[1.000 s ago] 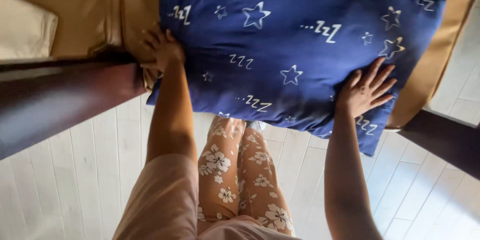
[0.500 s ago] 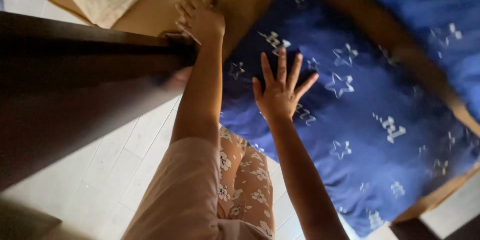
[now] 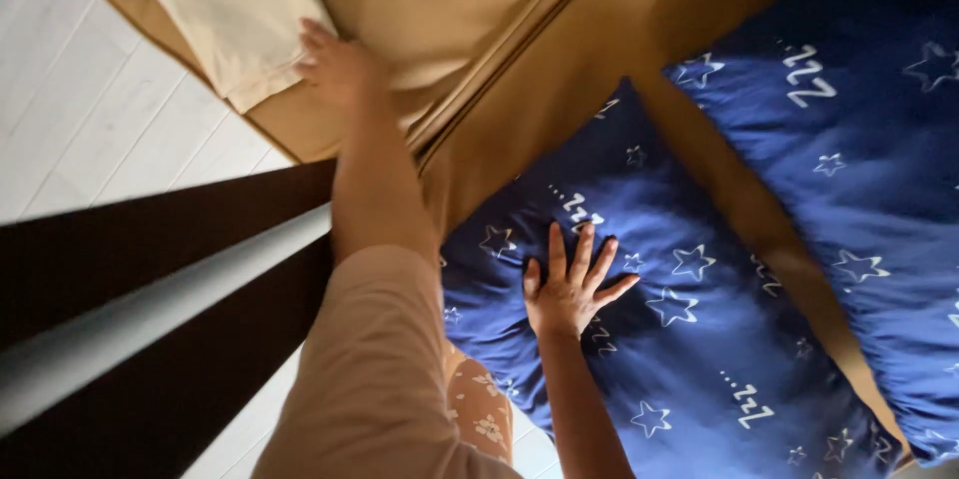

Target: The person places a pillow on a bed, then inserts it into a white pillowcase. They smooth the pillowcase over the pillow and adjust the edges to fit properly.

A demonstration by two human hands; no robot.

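The right hand (image 3: pixel 571 291) is pressing, fingers spread open, on the dark blue star-patterned fabric pillow (image 3: pixel 639 339) lying on the tan-sheeted bed (image 3: pixel 519 39), while the left hand (image 3: pixel 340 67), fingers loosely open, is touching the folded cream cloth (image 3: pixel 225 9), seemingly to be gripped next.

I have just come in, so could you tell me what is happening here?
A person leans over a bed with a tan sheet. Their right hand lies flat, fingers spread, on a dark blue star-patterned pillow. Their left hand reaches to a folded cream cloth near the bed's corner. A second blue pillow lies alongside.
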